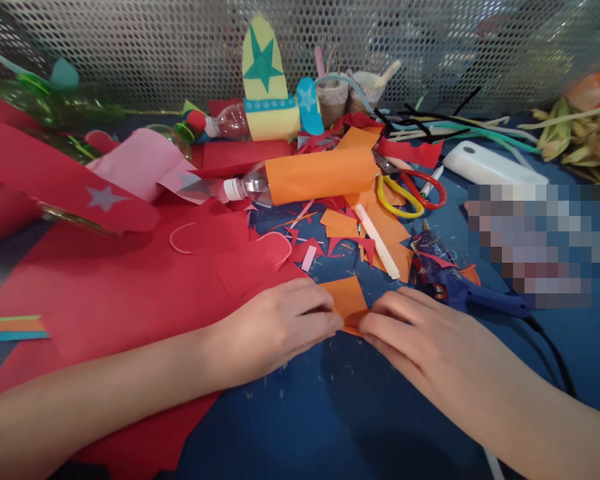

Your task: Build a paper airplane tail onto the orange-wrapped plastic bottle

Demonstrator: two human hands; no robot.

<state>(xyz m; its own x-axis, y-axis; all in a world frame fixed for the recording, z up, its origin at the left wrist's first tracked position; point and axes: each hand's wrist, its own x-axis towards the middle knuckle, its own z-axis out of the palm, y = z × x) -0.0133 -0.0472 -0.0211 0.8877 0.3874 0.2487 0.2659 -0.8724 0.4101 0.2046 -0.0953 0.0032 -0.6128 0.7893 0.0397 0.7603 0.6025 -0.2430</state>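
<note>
A small piece of orange paper (pixel 344 297) lies between my hands, its near edge folded up. My left hand (pixel 285 323) pinches the left side of that edge, and my right hand (pixel 410 327) pinches the right side. The fingertips cover both ends of the fold. Large sheets of red paper (pixel 145 287) spread under my left forearm. Beyond my hands lies a plastic bottle (pixel 320 177) wrapped in orange paper, its white cap to the left. A white stick of chalk or similar (pixel 379 241) rests on orange scraps nearby.
Scissors (pixel 410 192) with red and yellow handles lie beside the wrapped bottle. A blue glue gun (pixel 470 287) with a black cord sits right of my right hand. A yellow paper-covered bottle (pixel 273 120) with a star stands farther back, before a perforated metal panel (pixel 180 47).
</note>
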